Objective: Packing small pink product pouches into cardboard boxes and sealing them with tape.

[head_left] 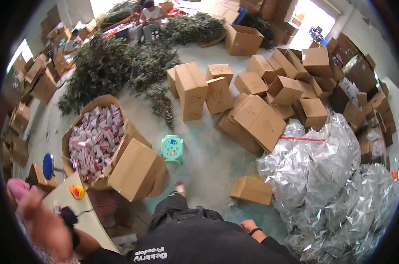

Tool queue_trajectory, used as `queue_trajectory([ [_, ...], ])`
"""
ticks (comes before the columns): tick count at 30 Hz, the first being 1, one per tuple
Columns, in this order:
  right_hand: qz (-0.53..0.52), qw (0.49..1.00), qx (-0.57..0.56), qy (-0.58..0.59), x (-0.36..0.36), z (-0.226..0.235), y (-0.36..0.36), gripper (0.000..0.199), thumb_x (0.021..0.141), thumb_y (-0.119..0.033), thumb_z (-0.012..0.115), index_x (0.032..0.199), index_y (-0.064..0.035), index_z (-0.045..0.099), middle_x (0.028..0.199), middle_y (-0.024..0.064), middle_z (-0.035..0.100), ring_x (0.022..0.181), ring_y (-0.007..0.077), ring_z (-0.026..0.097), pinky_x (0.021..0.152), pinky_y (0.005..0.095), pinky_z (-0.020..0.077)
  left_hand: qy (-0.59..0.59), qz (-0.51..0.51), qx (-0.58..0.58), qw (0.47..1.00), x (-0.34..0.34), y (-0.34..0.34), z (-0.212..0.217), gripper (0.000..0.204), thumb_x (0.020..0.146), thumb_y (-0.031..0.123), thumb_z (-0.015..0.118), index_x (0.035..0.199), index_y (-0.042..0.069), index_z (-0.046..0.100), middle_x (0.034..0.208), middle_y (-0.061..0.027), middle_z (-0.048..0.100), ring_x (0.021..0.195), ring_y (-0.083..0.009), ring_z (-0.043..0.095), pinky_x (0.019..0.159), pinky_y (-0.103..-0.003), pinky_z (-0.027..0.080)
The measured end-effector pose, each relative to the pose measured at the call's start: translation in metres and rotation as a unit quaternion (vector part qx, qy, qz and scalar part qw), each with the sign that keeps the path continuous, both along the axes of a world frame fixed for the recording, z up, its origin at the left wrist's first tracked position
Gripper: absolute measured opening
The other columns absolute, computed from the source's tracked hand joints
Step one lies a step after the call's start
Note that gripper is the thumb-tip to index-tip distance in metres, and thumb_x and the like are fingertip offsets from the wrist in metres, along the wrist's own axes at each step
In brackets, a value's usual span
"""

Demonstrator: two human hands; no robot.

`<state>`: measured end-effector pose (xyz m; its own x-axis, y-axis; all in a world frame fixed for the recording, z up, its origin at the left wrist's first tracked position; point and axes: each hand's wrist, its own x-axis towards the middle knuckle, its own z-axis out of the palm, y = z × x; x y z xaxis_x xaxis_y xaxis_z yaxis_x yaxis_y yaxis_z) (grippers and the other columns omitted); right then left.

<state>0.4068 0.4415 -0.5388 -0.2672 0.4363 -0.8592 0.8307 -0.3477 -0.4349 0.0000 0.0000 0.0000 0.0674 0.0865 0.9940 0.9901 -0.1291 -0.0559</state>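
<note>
My left hand (pixel 47 224) is raised at the lower left over the pale table (pixel 87 220). Motion blurs it, so its fingers cannot be read. A black device with a thin cable (pixel 69 216) shows right beside that wrist. An orange roll of tape (pixel 76 192) lies on the table, beyond the hand. My right hand (pixel 248 225), with a dark band at the wrist, hangs low beside my dark clothing. Its fingers look curled in, with nothing visible in them. Nearest to it is a closed cardboard box (pixel 251 190) on the floor.
A large carton of small pink-and-white packages (pixel 96 138) stands left, beside a green stool (pixel 172 148). Silvery plastic sheeting (pixel 314 176) heaps up on the right. Cardboard boxes (pixel 256 119) and green foliage (pixel 102 66) spread behind. A person (pixel 151 20) sits at the back.
</note>
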Motion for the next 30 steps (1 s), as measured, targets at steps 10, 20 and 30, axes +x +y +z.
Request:
queue_trajectory([
  [10, 0.199, 0.971, 0.132, 0.031, 0.001, 0.087, 0.0, 0.012, 0.087, -0.007, 0.063, 0.081, -0.0014, 0.072, 0.069, 0.005, 0.066, 0.058, 0.0178, 0.062, 0.053, 0.0318, 0.0503, -0.719, 0.041, -0.107, 0.686, -0.092, 0.006, -0.343, 0.025, 0.105, 0.019, 0.054, 0.099, 0.002, 0.07, 0.088, -0.0038, 0.07, 0.074, -0.0108, 0.064, 0.068, -0.025, 0.051],
  [20, 0.039, 0.984, 0.115, 0.129, -0.083, 0.09, 0.054, 0.012, 0.094, -0.011, 0.063, 0.091, -0.0009, 0.067, 0.075, 0.0082, 0.068, 0.062, 0.0149, 0.065, 0.055, 0.0294, 0.0522, -0.743, 0.047, -0.459, 0.484, -0.037, -0.008, -0.409, 0.036, 0.093, 0.03, 0.072, 0.11, -0.001, 0.071, 0.096, -0.0104, 0.075, 0.089, -0.0177, 0.069, 0.081, -0.032, 0.053],
  [30, 0.27, 0.889, 0.369, -0.018, -0.1, 0.099, 0.207, 0.026, 0.085, -0.022, 0.06, 0.098, -0.0038, 0.072, 0.085, 0.0189, 0.074, 0.074, 0.0367, 0.071, 0.071, 0.0462, 0.0574, -0.689, 0.016, -0.601, 0.404, 0.118, -0.062, -0.43, 0.035, 0.084, 0.032, 0.077, 0.096, 0.0, 0.069, 0.094, -0.0228, 0.067, 0.089, -0.0374, 0.066, 0.082, -0.041, 0.053],
])
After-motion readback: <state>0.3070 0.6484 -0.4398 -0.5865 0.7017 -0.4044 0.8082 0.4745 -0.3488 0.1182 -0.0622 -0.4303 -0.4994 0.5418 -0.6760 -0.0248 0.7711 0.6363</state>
